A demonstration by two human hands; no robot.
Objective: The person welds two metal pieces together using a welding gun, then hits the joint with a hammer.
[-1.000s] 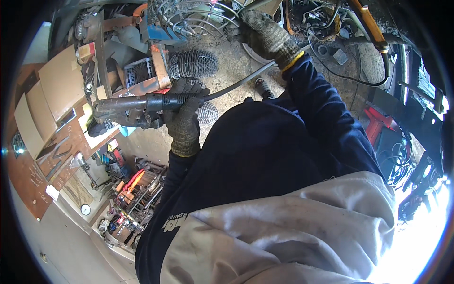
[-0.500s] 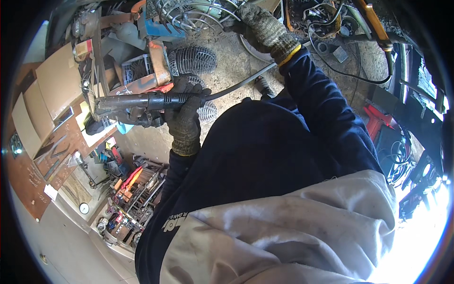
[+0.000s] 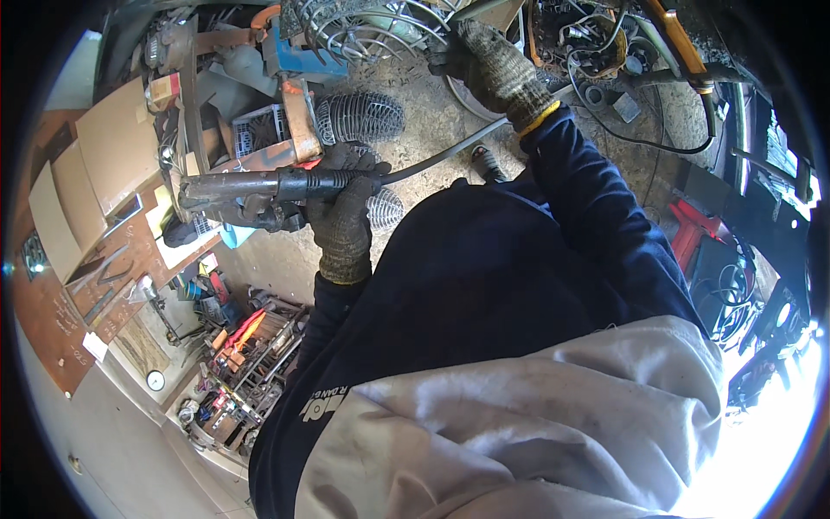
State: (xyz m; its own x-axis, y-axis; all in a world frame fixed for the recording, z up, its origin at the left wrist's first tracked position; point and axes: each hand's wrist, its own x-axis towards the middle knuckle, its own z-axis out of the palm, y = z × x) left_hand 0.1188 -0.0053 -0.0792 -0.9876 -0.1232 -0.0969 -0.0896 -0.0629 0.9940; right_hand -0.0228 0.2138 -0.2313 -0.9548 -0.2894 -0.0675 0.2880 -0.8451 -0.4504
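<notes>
In a grey knitted glove, my left hand (image 3: 340, 216) is closed around a black welding torch (image 3: 251, 183) with a ribbed collar. The torch lies almost level, its front end to the left. From its other end a dark cable (image 3: 445, 160) runs up right and passes beneath my right forearm. My right hand (image 3: 494, 67), gloved alike with a yellow cuff edge, is closed at the edge of a curved metal wire cage (image 3: 380, 33) at the top. Its fingertips are partly hidden, so the exact grip point is unclear.
Several coiled wire forms (image 3: 359, 117) stand on the floor beside a rusty steel frame (image 3: 298, 121). Cardboard sheets (image 3: 112, 143) lie at the left, above a rack of tools (image 3: 251, 355). A yellow-handled tool (image 3: 679, 43) with a black cord hangs at upper right, near a red item (image 3: 692, 229).
The view has shifted slightly, moving the scene a little to the right. The wire cage by my right hand has turned slightly. My left hand keeps its hold on the torch.
</notes>
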